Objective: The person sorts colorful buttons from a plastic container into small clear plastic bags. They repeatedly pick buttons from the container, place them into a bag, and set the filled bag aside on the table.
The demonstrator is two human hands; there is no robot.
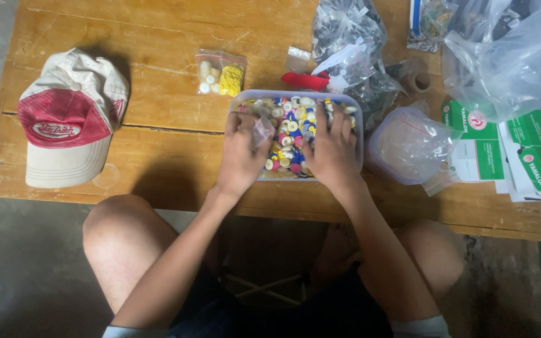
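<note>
Two hands worked inside a shallow clear tray (359,125) filled with mixed buttons (290,125) in yellow, white, blue and pink. The tray sat on the wooden worktop (158,150), at its near edge, directly in front of the seated person. The left hand (240,153) lay over the tray's left part, its grip pinching a small clear plastic bag (262,130) between thumb and fingers. The right hand (331,145) lay palm down on the buttons at the tray's right part, fingers spread and released, holding nothing visible. Just behind the tray lay two small bags, one of white buttons (206,77) and one of yellow buttons (231,79). A red-and-cream cap (70,119) lay well apart at the left. Green-and-white boxes (533,156) and larger plastic bags (508,56) occupied the right side.
</note>
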